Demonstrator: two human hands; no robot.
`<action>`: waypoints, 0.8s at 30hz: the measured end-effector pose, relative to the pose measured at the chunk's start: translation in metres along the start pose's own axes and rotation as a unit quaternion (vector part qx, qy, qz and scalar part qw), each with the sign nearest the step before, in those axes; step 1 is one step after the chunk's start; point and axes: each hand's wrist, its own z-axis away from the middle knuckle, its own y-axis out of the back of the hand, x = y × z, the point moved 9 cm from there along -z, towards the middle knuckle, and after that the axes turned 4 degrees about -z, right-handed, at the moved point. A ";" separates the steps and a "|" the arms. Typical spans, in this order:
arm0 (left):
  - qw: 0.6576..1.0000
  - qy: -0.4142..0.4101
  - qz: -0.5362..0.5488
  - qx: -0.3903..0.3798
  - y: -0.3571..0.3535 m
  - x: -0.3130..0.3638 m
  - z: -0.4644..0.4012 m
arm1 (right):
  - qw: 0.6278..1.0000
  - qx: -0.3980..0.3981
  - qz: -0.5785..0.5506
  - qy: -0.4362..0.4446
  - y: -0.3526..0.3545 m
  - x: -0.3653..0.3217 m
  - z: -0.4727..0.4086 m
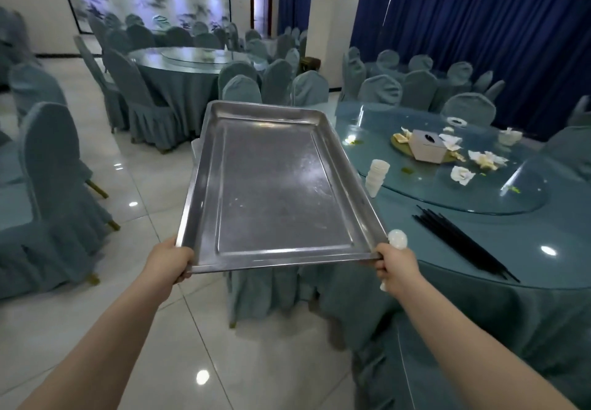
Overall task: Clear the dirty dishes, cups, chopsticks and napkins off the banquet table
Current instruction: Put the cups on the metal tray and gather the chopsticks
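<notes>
I hold an empty metal tray (pixel 275 185) out in front of me, level, above the floor and the table's left edge. My left hand (pixel 169 261) grips its near left corner and my right hand (pixel 396 265) grips its near right corner. To the right is the round banquet table (pixel 499 249) with a glass turntable (pixel 447 192). On it lie a bundle of black chopsticks (pixel 463 243), a stack of white cups (pixel 377 176), crumpled white napkins (pixel 462 174), a white tissue box (pixel 428 145) and a small white bowl (pixel 510 136). White spoons (pixel 397 237) show just behind my right hand.
Chairs with teal covers (pixel 48 192) stand left, and one (pixel 265 288) sits under the tray. A second round table (pixel 188 67) is at the back. Dark blue curtains (pixel 495 25) hang behind the right table. The floor (pixel 144 313) is glossy tile.
</notes>
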 end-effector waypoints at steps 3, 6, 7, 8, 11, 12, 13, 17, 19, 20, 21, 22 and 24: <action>1.000 -0.015 -0.001 -0.014 -0.007 0.033 -0.045 | 1.000 0.014 -0.010 -0.002 -0.024 -0.016 -0.026; 0.999 -0.020 -0.011 -0.028 -0.021 0.059 -0.088 | 0.999 0.025 -0.022 -0.006 -0.042 -0.030 -0.053; 0.999 -0.023 -0.015 -0.032 -0.028 0.068 -0.100 | 0.999 0.028 -0.019 -0.011 -0.047 -0.033 -0.064; 0.999 -0.026 -0.018 -0.034 -0.036 0.075 -0.112 | 0.999 0.031 -0.017 -0.017 -0.051 -0.037 -0.075; 0.999 -0.027 -0.022 -0.039 -0.063 0.092 -0.152 | 0.999 0.034 -0.022 -0.026 -0.066 -0.048 -0.118; 0.998 -0.027 -0.024 -0.043 -0.074 0.098 -0.166 | 0.999 0.033 -0.025 -0.025 -0.071 -0.053 -0.134; 0.998 -0.026 -0.026 -0.044 -0.084 0.102 -0.179 | 0.999 0.033 -0.023 -0.024 -0.077 -0.058 -0.150; 0.999 -0.008 -0.033 -0.040 -0.123 0.111 -0.238 | 0.999 0.025 0.009 -0.030 -0.104 -0.074 -0.219; 0.999 0.006 -0.033 -0.033 -0.139 0.112 -0.269 | 0.999 0.017 0.026 -0.036 -0.120 -0.079 -0.253; 0.999 0.013 -0.032 -0.032 -0.146 0.113 -0.284 | 0.998 0.010 0.038 -0.042 -0.128 -0.082 -0.269; 0.999 0.020 -0.032 -0.029 -0.154 0.113 -0.298 | 0.998 0.002 0.052 -0.047 -0.137 -0.084 -0.284; 0.999 0.027 -0.030 -0.025 -0.161 0.113 -0.310 | 0.997 -0.004 0.065 -0.046 -0.145 -0.088 -0.298; 0.998 0.046 -0.021 -0.023 -0.176 0.113 -0.332 | 0.997 -0.009 0.066 -0.040 -0.159 -0.098 -0.327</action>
